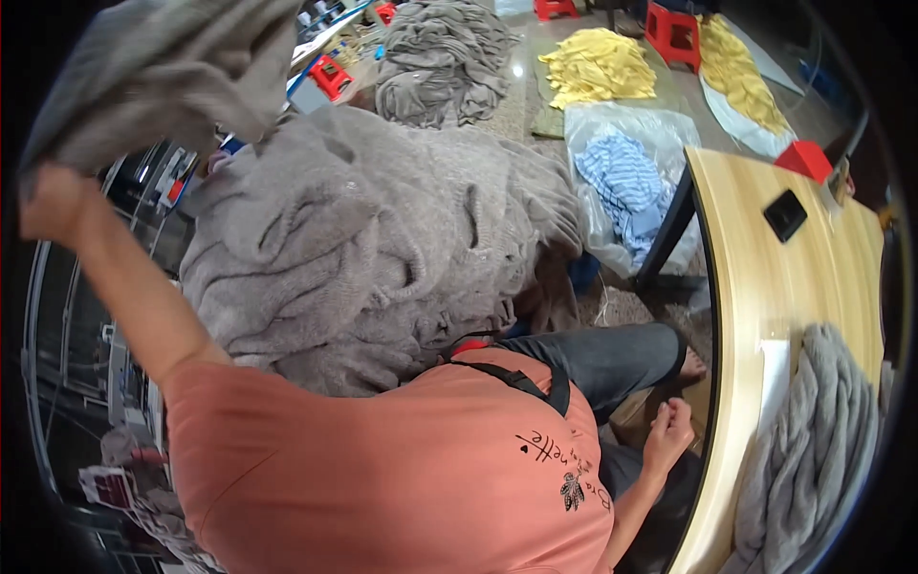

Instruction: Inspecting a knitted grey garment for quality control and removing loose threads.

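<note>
Grey knitted garment [158, 67] raised high at the upper left of the frame, hanging in folds over the left hand [53, 201], fingers closed on its lower edge. Left forearm running down from there to the salmon T-shirt [402, 478] that fills the lower centre. Right hand [669, 430] low at the lower right, just beside the curved edge of the pale wooden table [755, 287] — fingers loosely curled, holding nothing visible. Big heap of grey knitwear [363, 249] across the centre, just below the lifted piece. Folded grey knit pile [822, 450] on the table at the right edge, a white sheet beside it, a dark phone [785, 214] further up. Blue-and-white striped fabric in a clear bag [626, 177] above centre right — yellow cloth [598, 65] and red stools [672, 32] on the floor along the top.
</note>
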Motion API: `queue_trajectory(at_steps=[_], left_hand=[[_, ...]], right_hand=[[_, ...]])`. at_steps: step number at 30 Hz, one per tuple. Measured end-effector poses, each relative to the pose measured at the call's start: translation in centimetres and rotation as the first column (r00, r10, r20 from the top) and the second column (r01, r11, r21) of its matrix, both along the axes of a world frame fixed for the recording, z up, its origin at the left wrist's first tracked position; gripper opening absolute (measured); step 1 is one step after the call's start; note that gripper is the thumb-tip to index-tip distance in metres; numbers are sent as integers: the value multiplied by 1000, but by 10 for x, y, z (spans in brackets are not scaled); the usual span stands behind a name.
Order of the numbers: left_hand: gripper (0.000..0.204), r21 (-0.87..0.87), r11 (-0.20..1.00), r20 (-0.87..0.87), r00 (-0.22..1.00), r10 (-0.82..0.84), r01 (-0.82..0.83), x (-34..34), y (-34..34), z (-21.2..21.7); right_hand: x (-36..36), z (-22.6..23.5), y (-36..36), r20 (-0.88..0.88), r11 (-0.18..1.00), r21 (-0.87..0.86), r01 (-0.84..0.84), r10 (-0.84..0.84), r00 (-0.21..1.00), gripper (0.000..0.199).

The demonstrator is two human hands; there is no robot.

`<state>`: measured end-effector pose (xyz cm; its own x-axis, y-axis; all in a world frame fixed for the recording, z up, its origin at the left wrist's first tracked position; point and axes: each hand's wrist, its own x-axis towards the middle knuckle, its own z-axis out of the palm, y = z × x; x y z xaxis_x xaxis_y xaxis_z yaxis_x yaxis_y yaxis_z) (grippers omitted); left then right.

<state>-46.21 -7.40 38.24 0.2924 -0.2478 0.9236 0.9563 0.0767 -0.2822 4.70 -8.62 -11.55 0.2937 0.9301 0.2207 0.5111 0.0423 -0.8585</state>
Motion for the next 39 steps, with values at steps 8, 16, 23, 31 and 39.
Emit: queue_trajectory(at_steps=[8,16,23,31,39], left_hand=[[30,-953,296,-5,983,184,-60,111,22,-149],[38,-980,-183,142,926,-349,81,204,119,-194],[34,-874,-472,301,635,-711,-114,345,145,-254],[44,-893,-408,419,-22,-908,-188,537,74,-317],[42,-881,-353,216,-397,-892,314,747,-5,-313]], right_hand=[[10,-41,-40,59,977,-186,104,-94,994,9],[4,12,-67,282,886,91,455,-462,841,17],[111,31,-137,342,366,327,871,-905,252,49],[145,12,-126,465,539,257,803,-797,386,6],[125,23,-106,304,616,293,732,-785,540,10]])
